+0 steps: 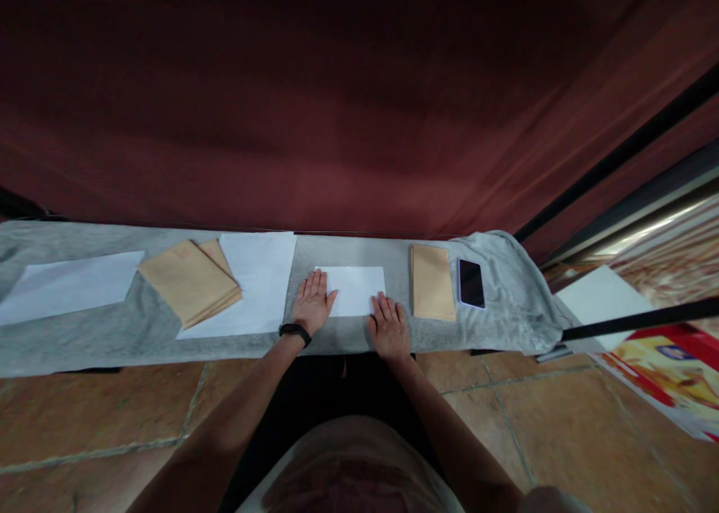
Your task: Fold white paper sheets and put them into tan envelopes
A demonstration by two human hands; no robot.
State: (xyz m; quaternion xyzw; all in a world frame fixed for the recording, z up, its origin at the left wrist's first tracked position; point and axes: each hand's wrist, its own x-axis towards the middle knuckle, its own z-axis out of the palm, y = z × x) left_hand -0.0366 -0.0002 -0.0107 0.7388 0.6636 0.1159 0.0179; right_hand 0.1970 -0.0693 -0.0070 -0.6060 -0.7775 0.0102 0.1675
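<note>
White paper [356, 291] lies abt mid-length on the cloth-covered desk [348, 337], btwn far & near edges. To hold it well: light, even pressure both sides, paper square to near edge; cloth looks soft, so pressing hard prob. shifts it. L hand [313, 302]: fingers straight, nearly together, thumb out, flat on paper's L edge. R hand [389, 329]: fingers slightly apart, tips at its near-R corner. Neither grips anything.
</note>
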